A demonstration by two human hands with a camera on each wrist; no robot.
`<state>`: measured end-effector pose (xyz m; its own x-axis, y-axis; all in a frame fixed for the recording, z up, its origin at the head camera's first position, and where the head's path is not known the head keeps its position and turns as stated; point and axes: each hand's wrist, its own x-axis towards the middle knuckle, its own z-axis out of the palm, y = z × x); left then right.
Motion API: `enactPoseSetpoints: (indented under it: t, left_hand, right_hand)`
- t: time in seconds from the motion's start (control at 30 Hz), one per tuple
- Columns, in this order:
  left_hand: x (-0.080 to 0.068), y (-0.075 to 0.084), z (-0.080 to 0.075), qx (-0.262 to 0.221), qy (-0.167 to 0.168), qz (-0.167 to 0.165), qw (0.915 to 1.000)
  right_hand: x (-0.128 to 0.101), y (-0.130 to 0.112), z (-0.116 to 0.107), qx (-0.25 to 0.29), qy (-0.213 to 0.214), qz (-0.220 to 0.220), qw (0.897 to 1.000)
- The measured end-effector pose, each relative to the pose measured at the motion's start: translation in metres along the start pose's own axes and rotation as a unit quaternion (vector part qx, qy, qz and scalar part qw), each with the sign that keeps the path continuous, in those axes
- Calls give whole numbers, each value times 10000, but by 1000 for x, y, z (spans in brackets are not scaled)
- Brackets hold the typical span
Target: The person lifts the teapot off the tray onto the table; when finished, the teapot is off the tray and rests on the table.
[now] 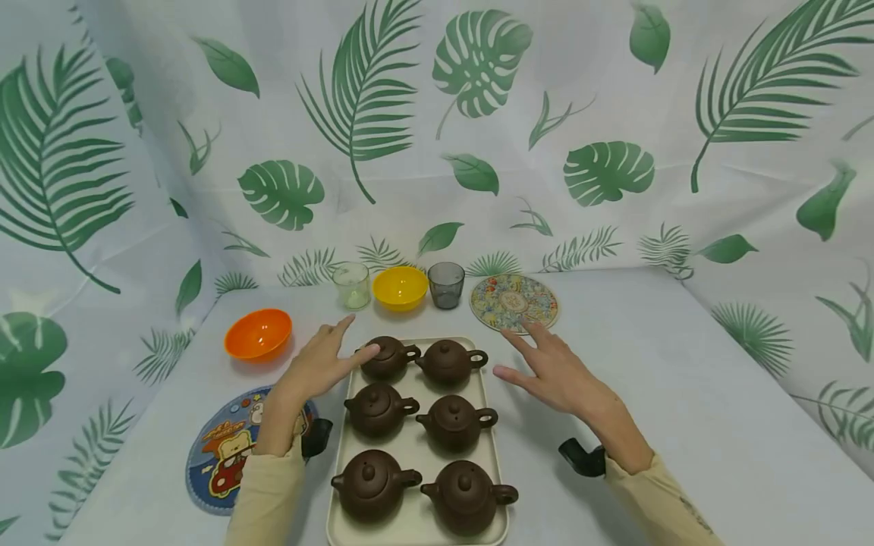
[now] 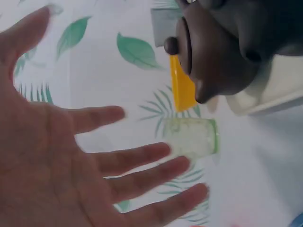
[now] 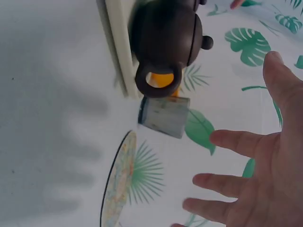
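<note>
Several dark brown teapots stand in two columns on a cream tray (image 1: 416,455) in the head view. My left hand (image 1: 317,364) hovers by the tray's far left corner, its thumb in front of the far left teapot (image 1: 388,361). Its fingers are spread and hold nothing, as the left wrist view also shows of that hand (image 2: 94,156). Over the table right of the tray is my right hand (image 1: 556,371), fingers apart and nothing in them. The nearest teapot to it is the far right one (image 1: 447,362), whose handle (image 3: 158,81) shows in the right wrist view.
Behind the tray stand a greenish clear glass (image 1: 352,287), a yellow bowl (image 1: 400,290) and a grey glass (image 1: 446,287). A patterned round mat (image 1: 515,303) lies to their right. On the left are an orange bowl (image 1: 258,336) and a blue cartoon mat (image 1: 212,462), partly under my left forearm.
</note>
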<state>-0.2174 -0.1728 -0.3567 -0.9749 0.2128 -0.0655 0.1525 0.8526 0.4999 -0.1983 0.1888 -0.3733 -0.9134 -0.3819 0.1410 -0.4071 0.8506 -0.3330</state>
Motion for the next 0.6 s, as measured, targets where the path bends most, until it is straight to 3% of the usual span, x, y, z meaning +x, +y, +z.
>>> enactPoseSetpoints:
  t: [0.17, 0.27, 0.33, 0.47, 0.6]
  left_hand:
    - [4, -19, -2, -498, -265, -68, 9984]
    - [7, -25, 3, -1096, -259, -302, 9932]
    - [9, -27, 7, -1676, -258, -539, 9840]
    - [12, -30, 14, -2693, -268, -1130, 9560]
    - [14, -33, 19, -3166, -371, -1407, 9373]
  right_hand:
    - [5, 2, 8, 165, 26, -222, 9996]
    - [8, 2, 14, 380, -4, -226, 9990]
    - [10, 2, 18, 553, -20, -241, 9982]
    - [16, 1, 25, 825, 121, -409, 9957]
    - [24, 1, 30, 957, 309, -689, 9925]
